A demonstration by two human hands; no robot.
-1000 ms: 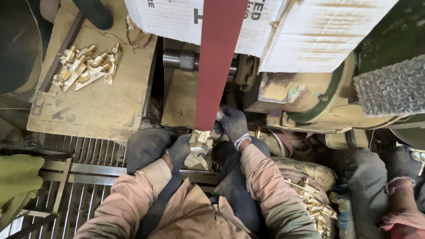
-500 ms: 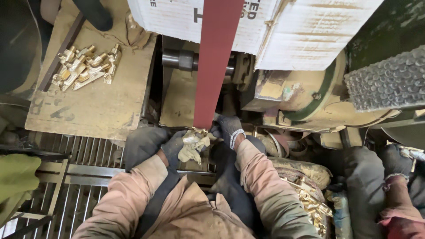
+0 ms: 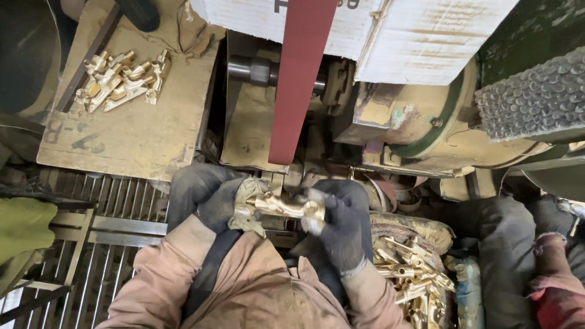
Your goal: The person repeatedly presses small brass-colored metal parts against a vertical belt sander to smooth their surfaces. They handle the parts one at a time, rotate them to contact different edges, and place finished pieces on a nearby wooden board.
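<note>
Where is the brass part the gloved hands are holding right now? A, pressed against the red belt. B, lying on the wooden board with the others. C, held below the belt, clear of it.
C: both hands hold the brass part below the red belt, not touching it.

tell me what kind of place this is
Likely a metal polishing workshop: a red abrasive belt runs on a grimy machine, gloved hands hold a brass fitting, and more brass fittings lie on a board.
</note>
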